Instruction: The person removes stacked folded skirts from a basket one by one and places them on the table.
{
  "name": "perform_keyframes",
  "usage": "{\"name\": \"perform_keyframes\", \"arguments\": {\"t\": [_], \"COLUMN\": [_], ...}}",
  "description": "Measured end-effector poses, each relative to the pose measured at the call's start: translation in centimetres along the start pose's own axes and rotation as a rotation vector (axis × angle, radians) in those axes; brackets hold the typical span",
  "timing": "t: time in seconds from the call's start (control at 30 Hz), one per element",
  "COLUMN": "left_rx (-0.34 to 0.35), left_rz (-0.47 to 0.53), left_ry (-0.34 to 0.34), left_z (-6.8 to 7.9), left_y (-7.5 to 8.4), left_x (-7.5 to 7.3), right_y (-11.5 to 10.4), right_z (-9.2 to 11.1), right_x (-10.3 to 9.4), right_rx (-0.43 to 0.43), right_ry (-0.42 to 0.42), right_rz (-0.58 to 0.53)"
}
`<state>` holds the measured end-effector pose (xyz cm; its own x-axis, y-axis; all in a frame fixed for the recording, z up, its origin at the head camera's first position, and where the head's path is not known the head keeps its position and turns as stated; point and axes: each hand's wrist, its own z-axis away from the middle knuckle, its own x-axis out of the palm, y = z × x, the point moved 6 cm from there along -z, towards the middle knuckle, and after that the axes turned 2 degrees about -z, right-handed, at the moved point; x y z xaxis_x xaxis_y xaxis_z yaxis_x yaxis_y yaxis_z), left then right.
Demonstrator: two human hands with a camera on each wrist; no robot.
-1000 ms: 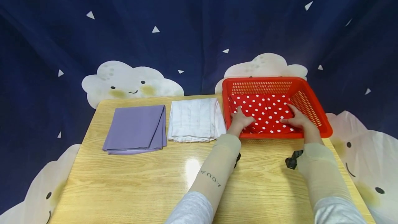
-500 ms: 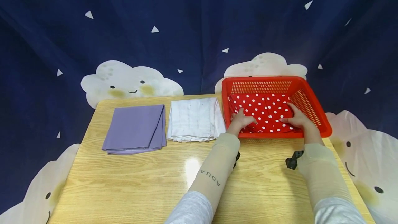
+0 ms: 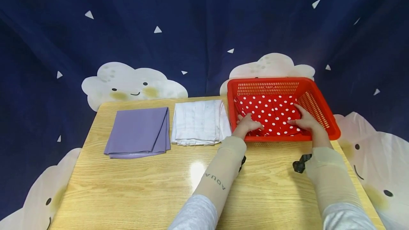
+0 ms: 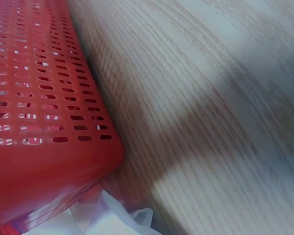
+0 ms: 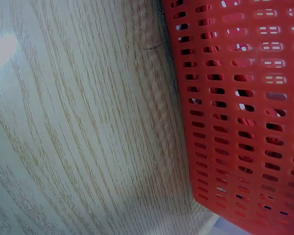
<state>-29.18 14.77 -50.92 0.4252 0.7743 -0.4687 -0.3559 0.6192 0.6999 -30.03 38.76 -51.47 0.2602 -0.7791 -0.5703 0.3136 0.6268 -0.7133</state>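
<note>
A red cloth with white polka dots [image 3: 271, 111] lies inside the red plastic basket [image 3: 324, 111] at the right of the table in the head view. My left hand [image 3: 248, 124] reaches over the basket's front rim, its thumb and fingers spread at the left side of the cloth. At the opposite side, my right hand [image 3: 305, 120] rests on the cloth with thumb and index finger apart. Some fingertips of both hands are hidden in the basket. Both wrist views catch only the basket's slotted wall [image 4: 49, 98] and the table, with neither hand showing.
A folded white cloth [image 3: 198, 121] lies just left of the basket. Further left is a folded purple cloth [image 3: 137, 130]. All stand on a wooden table [image 3: 134, 191], backed by a dark blue curtain [image 3: 204, 17] with clouds.
The left hand's fingers have shifted slightly lower and toward the cloth's left side. The right hand, basket and folded cloths stay nearly as they were.
</note>
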Motion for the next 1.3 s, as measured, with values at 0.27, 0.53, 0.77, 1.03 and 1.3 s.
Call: {"name": "perform_keyframes", "arguments": {"t": [0.27, 0.53, 0.77, 1.03, 1.3], "left_rx": [0.043, 0.071, 0.103, 0.189, 0.287], "left_rz": [-0.01, 0.086, 0.163, 0.17, 0.036], "left_ry": [0.007, 0.01, 0.037, 0.152, 0.263], "left_z": [0.1, -0.8, -1.3, -0.1, -0.5], "left_y": [0.4, 0.6, 0.6, 1.3, 1.9], "left_x": [-0.4, -0.4, -0.5, -1.3, -1.4], "right_y": [-0.3, -0.8, -1.0, -1.0, -0.9], "right_z": [0.0, 0.0, 0.1, 0.1, 0.3], "right_x": [-0.1, -0.2, -0.3, -0.3, -0.7], "right_rx": [-0.003, -0.047, -0.054, -0.054, -0.065], "right_ry": [0.016, 0.055, 0.075, 0.085, 0.094], "right_rz": [0.012, 0.03, 0.03, 0.018, 0.045]}}
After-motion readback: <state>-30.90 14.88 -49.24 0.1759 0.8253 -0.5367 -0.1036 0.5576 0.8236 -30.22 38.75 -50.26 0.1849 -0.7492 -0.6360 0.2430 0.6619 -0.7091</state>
